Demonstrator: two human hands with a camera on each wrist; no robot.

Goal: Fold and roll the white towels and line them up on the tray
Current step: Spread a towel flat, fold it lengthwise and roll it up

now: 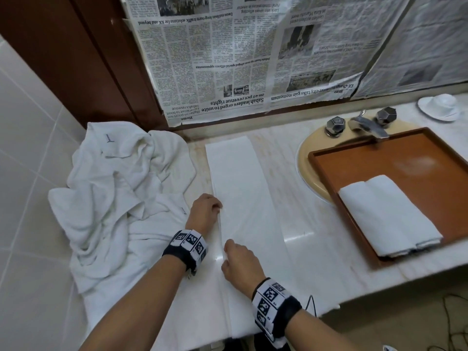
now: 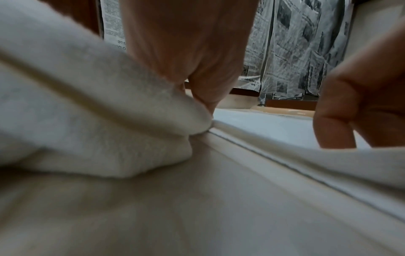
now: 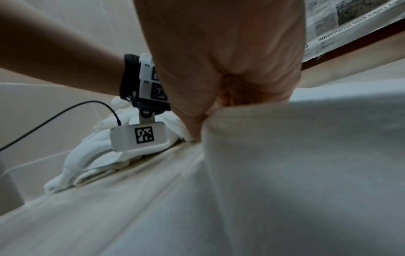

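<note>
The folded towel strip [image 1: 243, 198] runs lengthwise from the counter's [image 1: 298, 198] front edge to its back edge. Left hand [image 1: 203, 211] and right hand [image 1: 240, 259] each pinch its left long edge, the right nearer the front; rolling likely starts there.

White towels [image 1: 121, 188] lay upper left; the tray [image 1: 395, 158] was orange-brown; wristbands [image 1: 188, 245] bore black-and-white square codes.
</note>
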